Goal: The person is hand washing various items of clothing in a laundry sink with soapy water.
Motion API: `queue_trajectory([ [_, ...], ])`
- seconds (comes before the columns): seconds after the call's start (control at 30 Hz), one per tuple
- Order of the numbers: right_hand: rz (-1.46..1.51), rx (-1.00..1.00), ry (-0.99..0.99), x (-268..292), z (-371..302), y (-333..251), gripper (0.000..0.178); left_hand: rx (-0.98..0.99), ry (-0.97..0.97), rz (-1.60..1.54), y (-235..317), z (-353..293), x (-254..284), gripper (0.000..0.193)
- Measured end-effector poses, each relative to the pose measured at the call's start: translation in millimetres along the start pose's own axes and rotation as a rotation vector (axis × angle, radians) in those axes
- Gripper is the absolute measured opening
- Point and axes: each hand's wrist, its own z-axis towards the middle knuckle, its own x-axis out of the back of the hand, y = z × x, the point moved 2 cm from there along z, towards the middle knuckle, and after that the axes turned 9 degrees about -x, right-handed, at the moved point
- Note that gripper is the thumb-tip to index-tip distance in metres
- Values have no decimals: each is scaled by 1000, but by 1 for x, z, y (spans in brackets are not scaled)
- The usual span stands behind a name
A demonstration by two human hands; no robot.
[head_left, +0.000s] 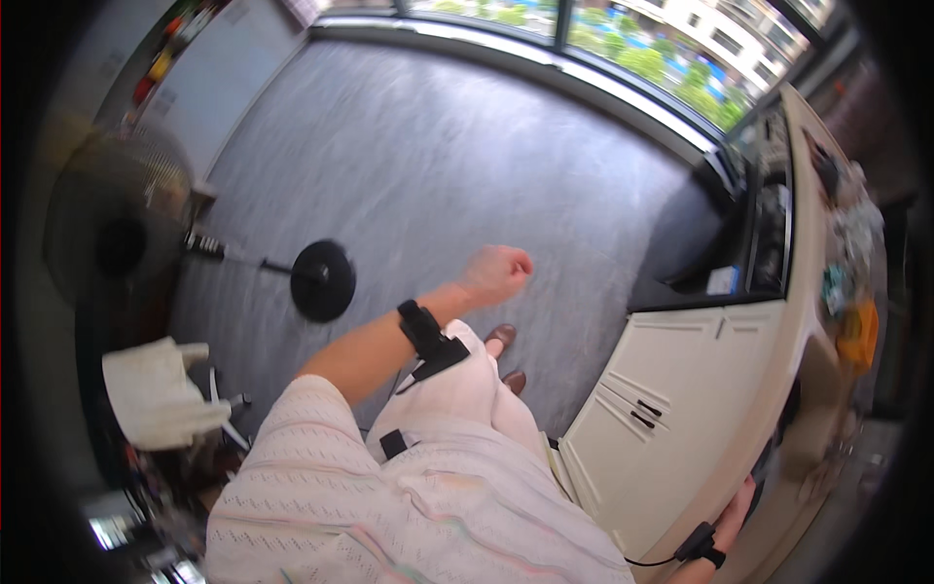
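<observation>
My left hand point(498, 274) hangs over the grey floor in front of my body, its fingers curled in and nothing visible in them. A black strap with a device point(428, 336) sits on that forearm. At the lower right, my right hand point(736, 516) is at the edge of the beige countertop point(702, 477), next to a dark object point(765, 482) whose kind I cannot make out. The fingers of this hand are mostly hidden. Around its wrist is a black band point(702, 547) with a cable.
A standing fan point(117, 243) with a round black base point(323, 280) is on the left, near a white chair point(161, 394). White cabinets point(632, 389) run below the counter on the right. Orange and clear bags point(856, 333) lie on the counter. Windows point(632, 58) line the far side.
</observation>
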Motion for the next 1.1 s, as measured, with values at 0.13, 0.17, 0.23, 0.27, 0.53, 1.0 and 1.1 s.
queue_trajectory([
  [0.13, -245, 165, 172, 32, 15, 2, 21, 306, 139, 28, -63, -97, 65, 15],
  [0.17, -310, 228, 254, 40, 17, -1, 22, 387, 177, 49, -79, -122, 75, 17],
  [0.23, -410, 359, 455, 55, 11, -3, 24, 464, 231, 61, -105, -157, 90, 18],
  [0.27, -465, 452, 518, 45, 16, -25, 24, 527, 256, 64, -117, -190, 100, 18],
  [0.53, -493, 848, 366, -111, 13, -133, 22, 621, 497, 56, -190, -359, 155, 14],
  [1.0, -896, 791, -696, -702, -234, -53, 12, 992, 1101, -74, -258, -636, 212, 10],
  [1.1, -1158, 1118, -795, -795, -288, -31, 11, 1063, 1212, -193, -247, -671, 194, 10],
])
